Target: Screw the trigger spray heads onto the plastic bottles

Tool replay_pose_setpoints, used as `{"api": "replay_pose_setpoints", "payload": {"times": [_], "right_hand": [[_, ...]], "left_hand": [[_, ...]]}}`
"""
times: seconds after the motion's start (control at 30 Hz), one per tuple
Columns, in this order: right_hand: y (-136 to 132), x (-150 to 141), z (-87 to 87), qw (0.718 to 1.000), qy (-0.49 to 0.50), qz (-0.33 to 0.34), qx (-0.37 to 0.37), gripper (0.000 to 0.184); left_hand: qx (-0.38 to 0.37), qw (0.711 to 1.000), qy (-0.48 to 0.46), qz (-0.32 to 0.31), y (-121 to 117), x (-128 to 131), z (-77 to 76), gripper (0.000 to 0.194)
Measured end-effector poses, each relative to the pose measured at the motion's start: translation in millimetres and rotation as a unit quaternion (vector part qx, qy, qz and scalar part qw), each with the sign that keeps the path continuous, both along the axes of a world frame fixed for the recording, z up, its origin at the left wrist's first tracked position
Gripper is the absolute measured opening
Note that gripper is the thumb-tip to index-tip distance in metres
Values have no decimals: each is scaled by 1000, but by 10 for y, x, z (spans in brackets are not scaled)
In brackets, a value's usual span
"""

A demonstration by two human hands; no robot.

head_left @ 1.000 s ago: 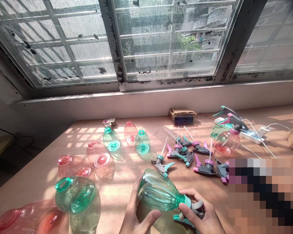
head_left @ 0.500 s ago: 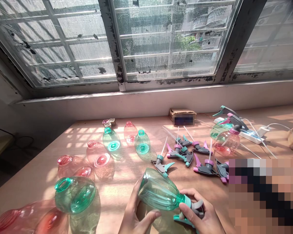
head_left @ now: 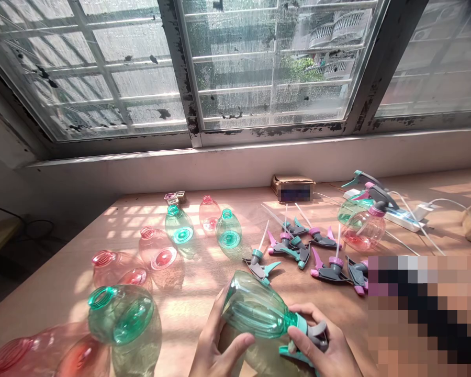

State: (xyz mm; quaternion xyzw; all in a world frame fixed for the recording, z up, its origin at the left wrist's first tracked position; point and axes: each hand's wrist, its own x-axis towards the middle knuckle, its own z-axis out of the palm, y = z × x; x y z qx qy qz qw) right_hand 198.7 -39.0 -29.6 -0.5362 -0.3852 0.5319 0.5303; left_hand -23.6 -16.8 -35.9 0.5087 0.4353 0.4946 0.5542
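A translucent green spray bottle (head_left: 255, 306) lies tilted on its side in the air between my hands, its neck towards the right. My left hand (head_left: 222, 340) is curved round the base end, with the thumb apart from the fingers. At the neck, my right hand (head_left: 325, 340) grips the grey and teal spray head (head_left: 314, 335), thumb on the near side and fingers behind. Just beyond the bottle, a loose teal spray head (head_left: 258, 266) stands on the table with its tube pointing up.
Open green bottles (head_left: 121, 314) and pink bottles (head_left: 163, 248) stand on the left of the table (head_left: 204, 272). Several loose pink and teal spray heads (head_left: 332, 269) lie right of centre. Two assembled spray bottles (head_left: 365, 228), a power strip (head_left: 402, 219) and a small box (head_left: 293, 188) are behind.
My left thumb has shifted slightly. The bottle and my right hand stay almost where they were.
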Motion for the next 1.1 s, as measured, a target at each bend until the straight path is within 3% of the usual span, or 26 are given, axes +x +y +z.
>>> {"api": "replay_pose_setpoints", "payload": {"times": [0.13, 0.47, 0.83, 1.1], "right_hand": [[0, -5, -5, 1000, 1, -3, 1, 65], [-7, 0, 15, 1000, -18, 3, 2, 66], [-17, 25, -72, 998, -51, 13, -14, 65], [0, 33, -97, 998, -28, 46, 10, 58]], "left_hand": [[-37, 998, -42, 3, 17, -9, -24, 76], [-18, 999, 39, 27, 19, -34, -114, 73], [17, 998, 62, 22, -66, 56, 145, 80], [9, 999, 24, 24, -12, -3, -45, 70]]}}
